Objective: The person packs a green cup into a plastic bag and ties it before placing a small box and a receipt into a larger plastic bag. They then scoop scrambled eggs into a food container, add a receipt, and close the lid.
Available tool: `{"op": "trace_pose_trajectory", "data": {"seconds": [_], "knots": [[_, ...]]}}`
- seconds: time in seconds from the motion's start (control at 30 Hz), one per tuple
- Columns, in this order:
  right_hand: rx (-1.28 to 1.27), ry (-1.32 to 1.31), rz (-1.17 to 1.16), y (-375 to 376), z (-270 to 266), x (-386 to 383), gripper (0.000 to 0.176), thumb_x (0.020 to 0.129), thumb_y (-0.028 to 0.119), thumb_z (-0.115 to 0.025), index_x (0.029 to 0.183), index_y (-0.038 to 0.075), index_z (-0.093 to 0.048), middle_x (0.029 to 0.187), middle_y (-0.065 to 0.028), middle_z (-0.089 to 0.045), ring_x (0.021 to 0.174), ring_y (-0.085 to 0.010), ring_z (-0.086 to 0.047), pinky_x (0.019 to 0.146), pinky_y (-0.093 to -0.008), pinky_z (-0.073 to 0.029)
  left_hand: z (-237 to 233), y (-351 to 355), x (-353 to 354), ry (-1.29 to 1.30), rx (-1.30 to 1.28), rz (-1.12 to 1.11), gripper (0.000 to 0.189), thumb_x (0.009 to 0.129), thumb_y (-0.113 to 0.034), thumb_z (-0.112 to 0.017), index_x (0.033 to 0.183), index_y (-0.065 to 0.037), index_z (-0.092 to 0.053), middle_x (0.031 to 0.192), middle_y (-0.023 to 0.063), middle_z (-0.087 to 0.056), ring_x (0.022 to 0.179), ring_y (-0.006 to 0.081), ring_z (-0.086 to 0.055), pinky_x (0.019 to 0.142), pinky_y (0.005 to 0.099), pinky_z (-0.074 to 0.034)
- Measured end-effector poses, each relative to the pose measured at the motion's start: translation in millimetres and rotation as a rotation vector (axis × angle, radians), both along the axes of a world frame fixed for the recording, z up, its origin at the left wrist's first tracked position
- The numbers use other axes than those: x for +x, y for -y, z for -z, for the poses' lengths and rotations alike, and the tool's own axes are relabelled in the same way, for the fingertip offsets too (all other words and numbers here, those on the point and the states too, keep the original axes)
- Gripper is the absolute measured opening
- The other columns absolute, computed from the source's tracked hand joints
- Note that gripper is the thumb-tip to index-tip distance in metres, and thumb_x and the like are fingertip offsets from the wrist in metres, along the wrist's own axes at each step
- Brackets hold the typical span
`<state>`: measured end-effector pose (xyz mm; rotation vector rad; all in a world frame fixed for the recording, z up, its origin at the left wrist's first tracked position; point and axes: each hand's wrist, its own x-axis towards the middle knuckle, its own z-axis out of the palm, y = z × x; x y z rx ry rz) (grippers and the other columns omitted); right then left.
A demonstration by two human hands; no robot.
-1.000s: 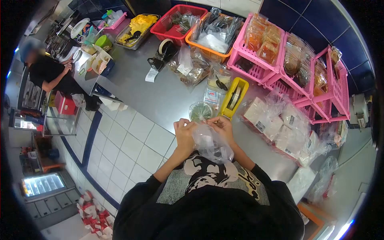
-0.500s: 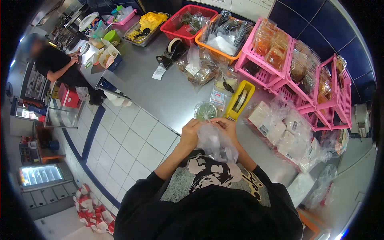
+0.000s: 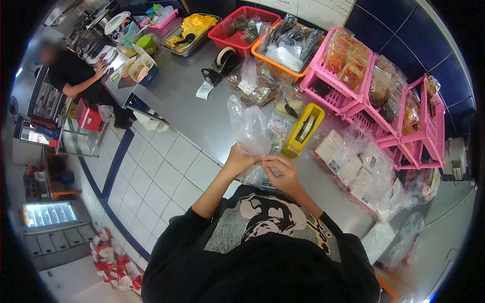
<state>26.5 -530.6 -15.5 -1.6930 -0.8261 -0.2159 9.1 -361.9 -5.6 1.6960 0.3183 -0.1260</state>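
A clear plastic bag (image 3: 248, 123) is pinched at its gathered neck between my two hands. Its loose part flares up over the table, and a smaller part shows below the fingers. My left hand (image 3: 239, 161) closes on the neck from the left, and my right hand (image 3: 282, 173) pinches it from the right with the fingertips nearly touching. Just beyond, the bag mostly hides a round container with green contents (image 3: 276, 143). A yellow tape dispenser (image 3: 304, 131) stands to the right of it. Small packets (image 3: 279, 121) lie beside the dispenser.
Pink baskets (image 3: 353, 96) of packaged food stand at the right, near bagged white boxes (image 3: 348, 166). Red (image 3: 232, 38) and orange (image 3: 257, 53) baskets, a black tape dispenser (image 3: 221, 66) and a tray of yellow food (image 3: 194, 28) line the back. A person (image 3: 76, 76) works at the far left.
The bag's loose part, which hung below my hands, now rises above them and covers most of the green container. Both hands have come lower and closer together, still gripping the bag.
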Motion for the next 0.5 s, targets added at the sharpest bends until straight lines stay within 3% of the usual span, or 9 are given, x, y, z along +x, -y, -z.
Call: {"op": "trace_pose_trajectory", "data": {"seconds": [0.13,0.37,0.43,0.5], "knots": [[-0.036,-0.077,-0.116,1,-8,3,0.013,0.072,-0.005,-0.066,0.083,0.000,-0.064,0.091,-0.0112,-0.064,0.080,-0.0227,-0.063,0.070,-0.0284,-0.050,3,-6,0,0.003,-0.170,0.045,0.031,0.069,0.004,-0.068,0.098,0.002,-0.060,0.090,0.0091,-0.064,0.076,0.0163,-0.062,0.066,0.0271,-0.053],[-0.012,-0.212,-0.077,2,-8,2,0.014,0.071,-0.004,-0.068,0.083,0.000,-0.063,0.084,-0.0095,-0.065,0.074,-0.0200,-0.064,0.068,-0.0278,-0.051,-6,2,-3,-0.029,-0.130,0.028,0.027,0.069,0.002,-0.068,0.096,0.003,-0.062,0.088,0.0092,-0.065,0.078,0.0144,-0.062,0.068,0.0262,-0.052],[0.040,-0.339,-0.081,0,-5,2,0.015,0.071,-0.003,-0.069,0.084,0.000,-0.062,0.081,-0.0089,-0.065,0.071,-0.0169,-0.065,0.066,-0.0268,-0.051,-12,7,-5,-0.061,-0.297,-0.060,0.028,0.070,0.002,-0.069,0.097,0.002,-0.062,0.089,0.0092,-0.065,0.079,0.0138,-0.062,0.069,0.0257,-0.052],[0.032,-0.339,-0.090,1,-3,3,0.016,0.071,-0.003,-0.070,0.084,-0.001,-0.062,0.081,-0.0089,-0.065,0.070,-0.0163,-0.065,0.065,-0.0263,-0.051,-7,7,-6,-0.055,-0.264,-0.060,0.029,0.070,0.002,-0.069,0.097,0.002,-0.061,0.089,0.0090,-0.065,0.080,0.0139,-0.062,0.069,0.0260,-0.052]]}}
